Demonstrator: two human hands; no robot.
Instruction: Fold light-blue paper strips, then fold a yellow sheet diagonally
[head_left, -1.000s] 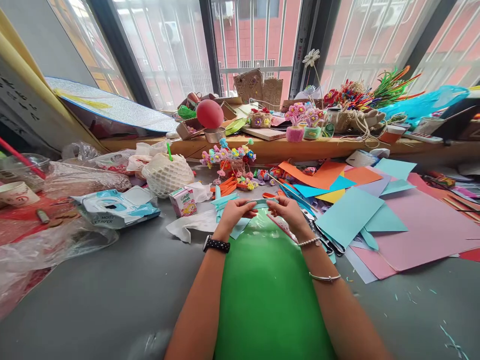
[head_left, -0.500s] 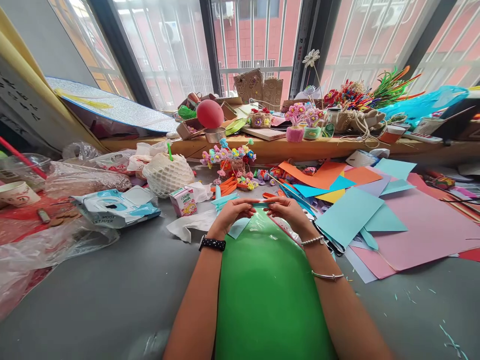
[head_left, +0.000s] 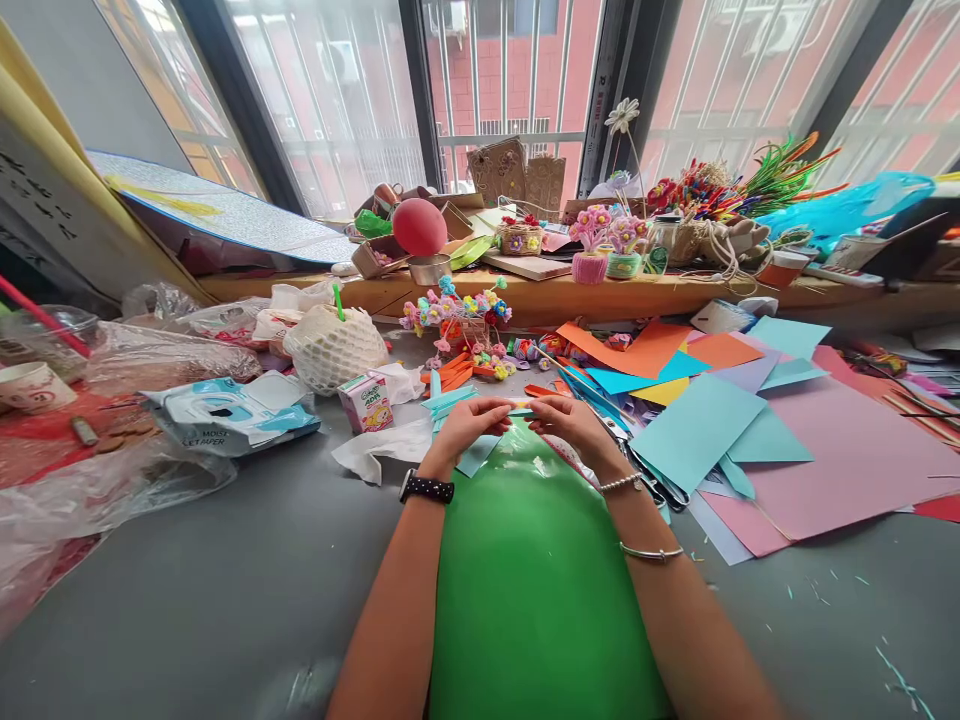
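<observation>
Above the far end of a green mat (head_left: 540, 590), my two hands face each other with fingertips close together. Between them is a small light-blue paper strip (head_left: 520, 411), mostly hidden by the fingers. My left hand (head_left: 472, 425) pinches its left end, and my right hand (head_left: 574, 428) pinches the right end. Several light-blue strips (head_left: 451, 400) lie just beyond my left hand, with a pale blue paper piece (head_left: 478, 455) below it. Scissors (head_left: 660, 485), partly hidden, lie beside my right wrist.
Coloured paper sheets (head_left: 697, 430) are piled on the right. A wet-wipe pack (head_left: 232, 415), a small drink carton (head_left: 367, 403) and a net-wrapped coconut (head_left: 335, 350) stand left. Yarn flowers (head_left: 457, 315) sit ahead, below a wooden sill (head_left: 315, 292) crowded with crafts.
My fingertips have drawn slightly apart, and my right hand has tilted a little. Less of the light-blue strip shows between them now. The things around have stayed put.
</observation>
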